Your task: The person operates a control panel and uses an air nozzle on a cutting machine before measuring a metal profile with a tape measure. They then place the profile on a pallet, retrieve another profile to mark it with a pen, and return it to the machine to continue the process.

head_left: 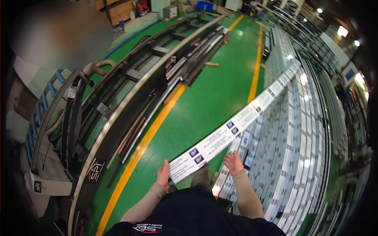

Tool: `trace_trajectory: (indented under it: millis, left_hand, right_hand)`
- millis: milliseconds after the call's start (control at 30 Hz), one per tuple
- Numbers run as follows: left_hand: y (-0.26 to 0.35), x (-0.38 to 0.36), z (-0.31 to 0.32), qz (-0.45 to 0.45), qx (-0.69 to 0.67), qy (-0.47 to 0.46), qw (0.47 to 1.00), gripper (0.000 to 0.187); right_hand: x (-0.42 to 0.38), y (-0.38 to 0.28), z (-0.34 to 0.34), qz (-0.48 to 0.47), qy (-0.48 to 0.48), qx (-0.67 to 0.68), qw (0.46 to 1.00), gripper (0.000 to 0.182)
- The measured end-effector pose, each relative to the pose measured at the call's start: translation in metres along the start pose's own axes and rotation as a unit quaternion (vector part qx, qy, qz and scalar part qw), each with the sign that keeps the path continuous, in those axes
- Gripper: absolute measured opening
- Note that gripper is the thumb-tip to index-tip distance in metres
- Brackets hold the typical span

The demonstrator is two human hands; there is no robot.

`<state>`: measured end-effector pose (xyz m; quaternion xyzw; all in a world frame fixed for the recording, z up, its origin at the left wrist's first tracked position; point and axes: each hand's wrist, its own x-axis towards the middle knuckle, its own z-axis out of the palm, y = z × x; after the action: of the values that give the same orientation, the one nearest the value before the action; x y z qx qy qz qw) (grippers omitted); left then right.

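A long white profile (214,139), wrapped in printed protective film with dark blue logos, slants from in front of my body up to the far right. My left hand (163,176) is closed on its near end, thumb along the edge. My right hand (234,162) is just below the lower edge of the profile, fingers apart and palm partly turned up, holding nothing that I can see. The far end of the profile lies over a stack of similar film-covered profiles (289,153) at my right.
To the left stands a long dark metal frame (132,80) with cross members, with loose bars (169,92) beside it. Yellow lines (147,147) mark the green floor (220,90). A small wood piece (212,64) lies farther off. A blurred patch covers the upper left.
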<state>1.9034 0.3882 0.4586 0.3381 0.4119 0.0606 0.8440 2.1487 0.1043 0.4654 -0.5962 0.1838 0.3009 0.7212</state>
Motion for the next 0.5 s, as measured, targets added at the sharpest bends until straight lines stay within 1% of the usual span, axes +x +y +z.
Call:
trace_trajectory:
  millis: [67,133,167,200,233,300,333,400,467,500]
  left_hand:
    - [-0.013,0.028,-0.009,0.051,-0.039,0.014,0.998,0.063]
    - [-0.012,0.042,-0.012,0.04,-0.083,0.05,0.995,0.064]
    - [0.0,0.039,-0.005,0.029,-0.093,0.046,0.994,0.065]
    - [0.025,0.034,0.005,0.019,-0.104,0.041,0.993,0.067]
    - [0.04,0.033,0.015,0.011,-0.113,0.051,0.992,0.067]
    - [0.065,0.02,0.036,-0.022,-0.124,0.092,0.988,0.069]
    - [0.078,0.02,0.045,-0.045,-0.128,0.116,0.984,0.07]
    - [0.077,0.03,0.031,-0.017,-0.102,0.179,0.978,0.065]
    - [0.075,0.037,0.022,-0.001,-0.043,0.291,0.956,0.06]
    - [0.073,0.039,0.016,0.008,-0.015,0.343,0.939,0.057]
  right_hand:
    - [0.092,-0.026,-0.024,0.018,-0.021,0.046,0.999,0.067]
    - [0.177,-0.064,-0.036,0.004,-0.003,0.113,0.994,0.066]
    - [0.201,-0.095,-0.025,-0.007,0.045,0.117,0.992,0.067]
    - [0.219,-0.129,-0.008,-0.047,-0.008,0.141,0.989,0.063]
    - [0.251,-0.157,-0.005,-0.108,-0.125,0.178,0.97,0.057]
    - [0.312,-0.203,-0.013,-0.167,-0.234,0.269,0.919,0.046]
    - [0.334,-0.228,-0.01,-0.172,-0.229,0.321,0.903,0.041]
    - [0.366,-0.262,-0.003,-0.157,-0.118,0.328,0.924,0.038]
    - [0.431,-0.272,-0.038,-0.162,-0.262,0.278,0.91,0.056]
    - [0.429,-0.282,-0.024,-0.18,-0.259,0.319,0.893,0.055]
